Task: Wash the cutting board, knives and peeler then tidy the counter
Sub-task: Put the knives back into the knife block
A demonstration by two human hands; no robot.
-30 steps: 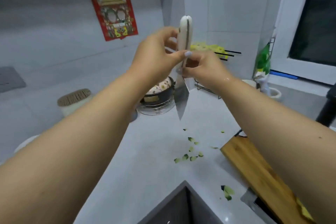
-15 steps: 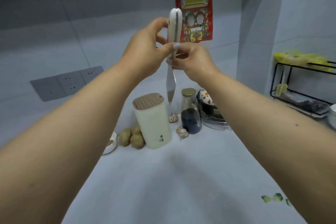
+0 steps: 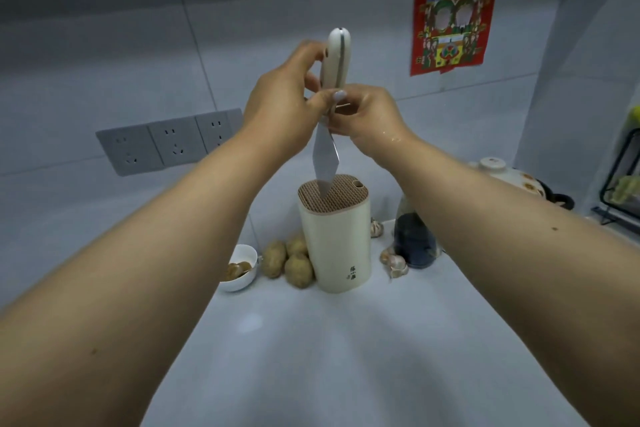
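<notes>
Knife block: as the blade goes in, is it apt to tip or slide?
The knife block stands tall on a narrow base, so a sideways push from the knife could probably tip it. The countertop looks smooth, so it may slide. Neither hand steadies it: left hand and right hand both grip the knife.

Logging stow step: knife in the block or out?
Barely in: knife hangs upright, tip just entering knife block top; blade mostly exposed, handle gripped by both hands.
</notes>
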